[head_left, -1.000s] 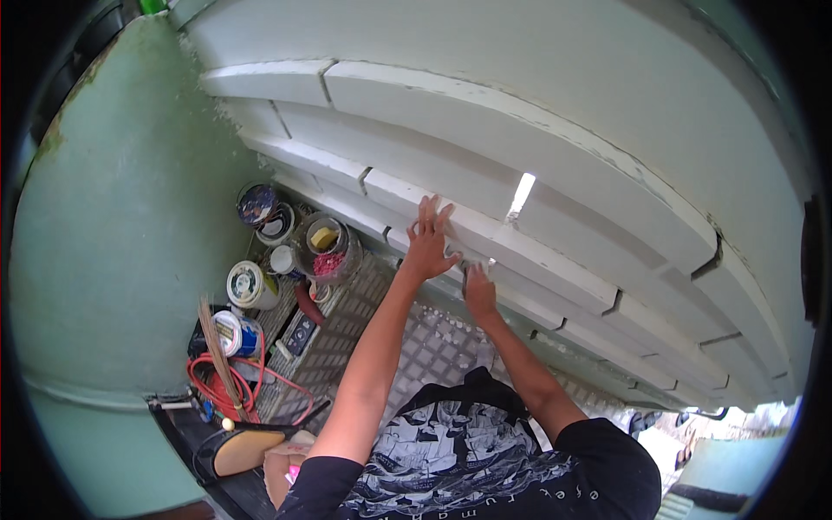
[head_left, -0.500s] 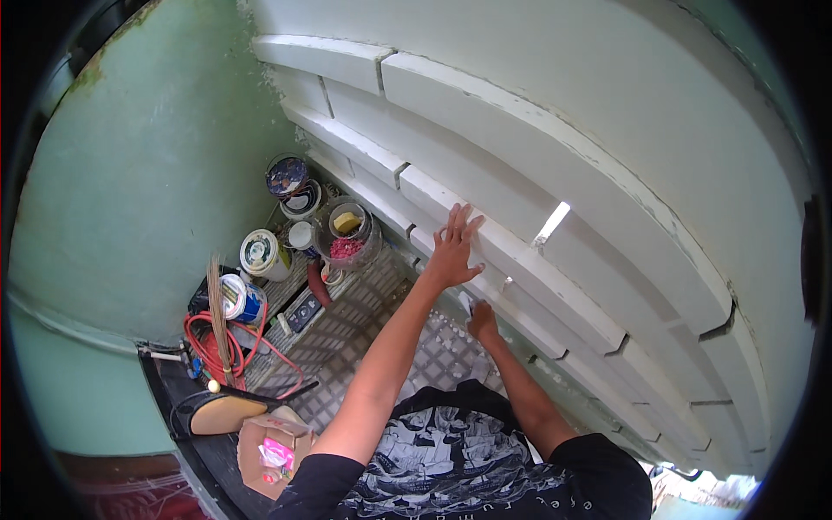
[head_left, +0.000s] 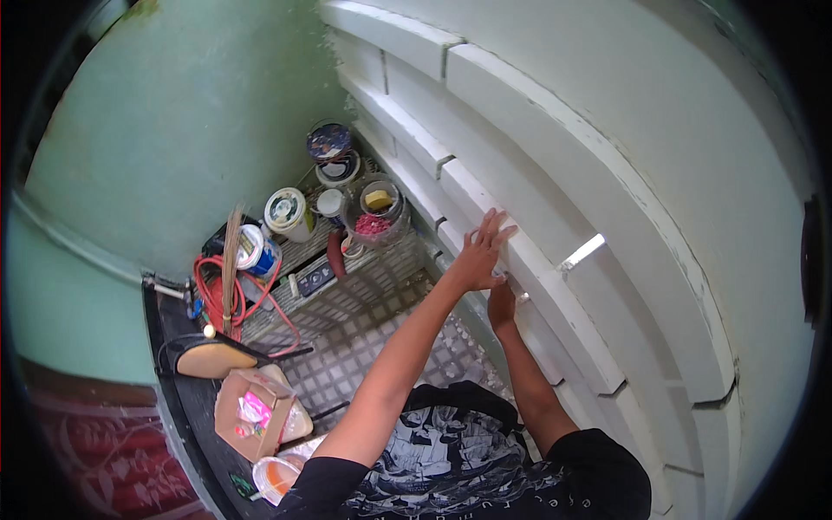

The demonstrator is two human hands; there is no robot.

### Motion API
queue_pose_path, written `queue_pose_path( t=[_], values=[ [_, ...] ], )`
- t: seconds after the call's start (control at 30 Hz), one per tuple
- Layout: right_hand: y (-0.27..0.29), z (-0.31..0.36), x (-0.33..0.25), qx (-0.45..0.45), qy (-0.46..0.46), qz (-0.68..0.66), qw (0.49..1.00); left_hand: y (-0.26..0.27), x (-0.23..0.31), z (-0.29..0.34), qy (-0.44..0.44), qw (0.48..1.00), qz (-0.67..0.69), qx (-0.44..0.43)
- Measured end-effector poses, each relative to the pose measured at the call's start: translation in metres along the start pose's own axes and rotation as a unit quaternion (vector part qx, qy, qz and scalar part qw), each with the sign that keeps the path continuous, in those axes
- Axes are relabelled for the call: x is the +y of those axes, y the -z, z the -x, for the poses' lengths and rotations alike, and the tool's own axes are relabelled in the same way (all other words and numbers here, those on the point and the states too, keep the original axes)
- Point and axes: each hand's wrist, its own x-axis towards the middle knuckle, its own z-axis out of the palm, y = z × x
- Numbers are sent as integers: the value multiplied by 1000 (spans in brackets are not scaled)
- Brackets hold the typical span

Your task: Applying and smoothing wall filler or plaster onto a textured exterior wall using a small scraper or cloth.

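My left hand (head_left: 479,254) lies flat against a white horizontal slat (head_left: 555,286) of the slatted wall, fingers spread and holding nothing. My right hand (head_left: 501,305) is just below it, pressed to the lower edge of the same slat. A small grey thing (head_left: 523,297) shows at its fingertips, and I cannot tell whether the hand grips it. Both forearms reach up from my dark printed shirt (head_left: 451,459). To the right of the hands, a bright gap (head_left: 582,251) opens between slats.
Several paint cans (head_left: 289,212) and a clear jar (head_left: 374,212) with pink and yellow contents stand by the green wall (head_left: 173,130). A red coiled cable (head_left: 221,295), a broom, a power strip (head_left: 314,279), an open cardboard box (head_left: 253,412) and a tub (head_left: 276,477) lie on the metal tread-plate floor (head_left: 364,334).
The view has swung, so the wall and cans sit differently in frame. Both hands have stayed on the slat, the left above the right.
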Motion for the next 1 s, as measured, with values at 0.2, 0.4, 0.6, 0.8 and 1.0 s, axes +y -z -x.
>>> queue_pose_path(
  t=[0.2, 0.4, 0.6, 0.8, 1.0],
  values=[
    [-17, -3, -14, -75, 76, 5, 994, 4, 3, 1, 34, 999, 14, -37],
    [12, -27, -49, -24, 80, 14, 996, -7, -3, 7, 50, 999, -1, -7],
    [-23, -13, -11, 34, 177, -48, 982, -11, -2, 1, 45, 999, -10, 2],
    [-37, -29, -6, -91, 154, 21, 984, -4, 6, 3, 44, 999, 0, 14],
    [-38, -47, 6, -178, 96, 117, 972, -11, -9, 43, -59, 997, 38, 30]
  ],
)
